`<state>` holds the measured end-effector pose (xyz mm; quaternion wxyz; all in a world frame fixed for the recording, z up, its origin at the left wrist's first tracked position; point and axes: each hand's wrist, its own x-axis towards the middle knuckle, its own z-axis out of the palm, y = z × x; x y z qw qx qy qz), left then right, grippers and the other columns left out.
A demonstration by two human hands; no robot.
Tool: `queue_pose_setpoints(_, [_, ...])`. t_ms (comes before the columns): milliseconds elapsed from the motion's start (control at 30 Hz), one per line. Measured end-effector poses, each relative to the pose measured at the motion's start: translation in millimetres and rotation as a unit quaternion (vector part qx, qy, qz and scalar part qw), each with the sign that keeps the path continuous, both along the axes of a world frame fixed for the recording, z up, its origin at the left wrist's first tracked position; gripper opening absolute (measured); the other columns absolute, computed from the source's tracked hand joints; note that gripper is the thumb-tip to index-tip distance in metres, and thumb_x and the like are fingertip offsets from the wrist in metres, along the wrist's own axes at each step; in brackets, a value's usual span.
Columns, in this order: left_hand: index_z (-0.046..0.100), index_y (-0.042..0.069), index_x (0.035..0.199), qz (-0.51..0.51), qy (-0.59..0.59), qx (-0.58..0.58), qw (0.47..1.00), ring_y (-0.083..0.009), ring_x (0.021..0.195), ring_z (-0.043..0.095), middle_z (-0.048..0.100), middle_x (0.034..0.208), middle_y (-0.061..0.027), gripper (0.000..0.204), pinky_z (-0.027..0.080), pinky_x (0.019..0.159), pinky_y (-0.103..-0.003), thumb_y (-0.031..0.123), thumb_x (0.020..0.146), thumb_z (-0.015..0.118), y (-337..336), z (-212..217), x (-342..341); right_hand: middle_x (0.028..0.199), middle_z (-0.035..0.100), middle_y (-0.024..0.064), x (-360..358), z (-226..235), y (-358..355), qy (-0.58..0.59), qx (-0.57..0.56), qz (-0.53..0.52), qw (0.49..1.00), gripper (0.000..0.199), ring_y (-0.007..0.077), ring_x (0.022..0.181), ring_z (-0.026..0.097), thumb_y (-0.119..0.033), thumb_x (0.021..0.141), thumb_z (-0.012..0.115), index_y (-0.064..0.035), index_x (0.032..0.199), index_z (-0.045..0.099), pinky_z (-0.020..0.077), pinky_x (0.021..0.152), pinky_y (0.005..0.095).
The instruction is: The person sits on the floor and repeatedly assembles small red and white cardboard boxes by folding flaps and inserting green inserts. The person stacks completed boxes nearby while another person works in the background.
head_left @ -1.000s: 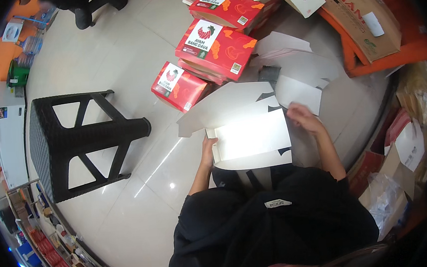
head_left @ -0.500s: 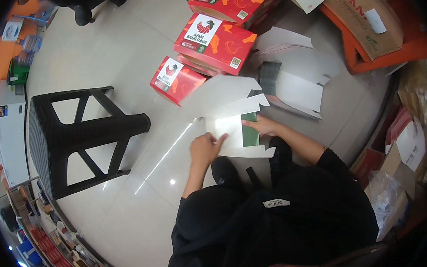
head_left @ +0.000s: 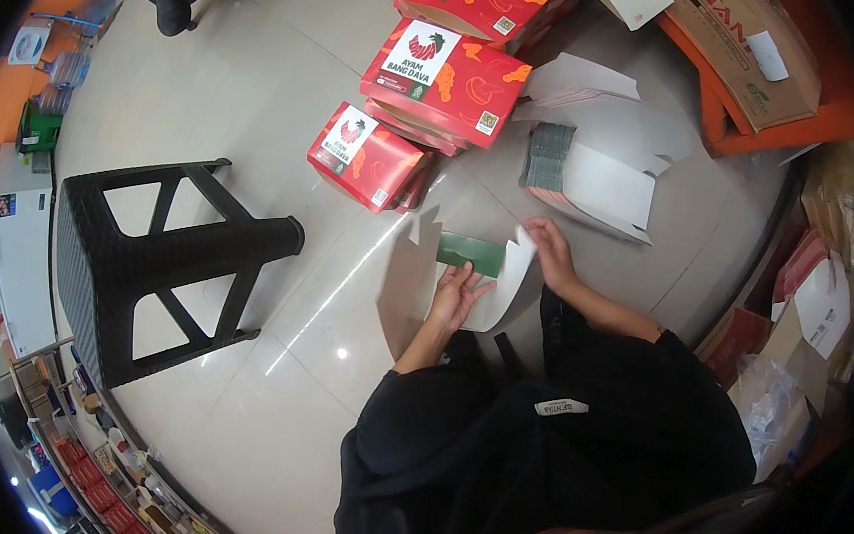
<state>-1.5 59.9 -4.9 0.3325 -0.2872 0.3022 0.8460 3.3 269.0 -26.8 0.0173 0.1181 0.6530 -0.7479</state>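
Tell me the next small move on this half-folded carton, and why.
Probably the right hand should press its curled side panel down toward the green inner face of the carton blank. The left hand already pins the middle, and that panel stands only partly folded.

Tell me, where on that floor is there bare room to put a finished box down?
Bare tile lies between the black stool and the person's left hand, and more beyond the stool toward the top. Crowded: the red boxes ahead, and the flat white cartons by the right hand.

Matt cardboard sheet (head_left: 418, 278), glossy tiled floor (head_left: 232, 82)
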Motion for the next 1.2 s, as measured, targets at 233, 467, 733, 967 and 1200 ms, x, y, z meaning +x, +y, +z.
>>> queue_pose_setpoints(233, [0.051,0.006,0.111,0.030,0.058,-0.084,0.994,-0.0179,0.097,0.058,0.057,0.106,-0.0055,0.023,0.051,0.086,-0.042,0.011,0.089,0.055,0,2,-6,0.101,0.062,0.0158,-13,56,-15,0.216,0.321,0.081,0.918,0.024,0.0283,0.090,0.062,-0.002,0.082,0.058,0.0030,0.105,0.060,0.0516,0.074,0.0302])
queue_pose_setpoints(467, [0.057,0.002,0.101,0.072,0.126,-0.176,0.974,-0.0158,0.080,0.062,0.063,0.089,-0.0062,0.016,0.054,0.078,-0.033,0.006,0.086,0.059,-1,25,-14,0.099,0.063,0.0093,-32,61,-2,0.416,0.397,0.211,0.790,0.032,0.0246,0.088,0.060,-0.001,0.068,0.059,-0.0008,0.100,0.064,0.0517,0.073,0.0321])
queue_pose_setpoints(733, [0.057,-0.003,0.095,0.036,0.198,-0.218,0.955,-0.0173,0.085,0.062,0.063,0.094,-0.0108,0.012,0.054,0.080,-0.031,0.000,0.084,0.059,6,38,-12,0.098,0.063,0.0075,-35,78,-13,0.410,0.455,0.207,0.763,0.032,0.0226,0.086,0.059,-0.006,0.069,0.057,0.0007,0.099,0.063,0.0504,0.073,0.0322])
queue_pose_setpoints(967, [0.041,-0.001,0.116,-0.049,0.272,-0.224,0.934,-0.0192,0.090,0.062,0.059,0.102,-0.0133,0.039,0.052,0.080,-0.029,-0.011,0.081,0.055,0,57,-16,0.105,0.060,0.0091,-50,112,-16,0.389,0.416,0.250,0.783,0.028,0.0189,0.088,0.057,-0.014,0.080,0.055,-0.0026,0.104,0.062,0.0459,0.073,0.0297])
queue_pose_setpoints(1200, [0.019,0.007,0.133,-0.356,0.356,-0.077,0.861,-0.0152,0.119,0.041,0.040,0.124,-0.0076,0.061,0.034,0.096,-0.029,-0.012,0.080,0.042,-15,116,-47,0.095,0.050,0.0023,-64,108,-8,-0.088,-0.252,0.180,0.947,0.027,0.0095,0.085,0.048,-0.024,0.093,0.046,-0.0023,0.105,0.058,0.0414,0.068,0.0240])
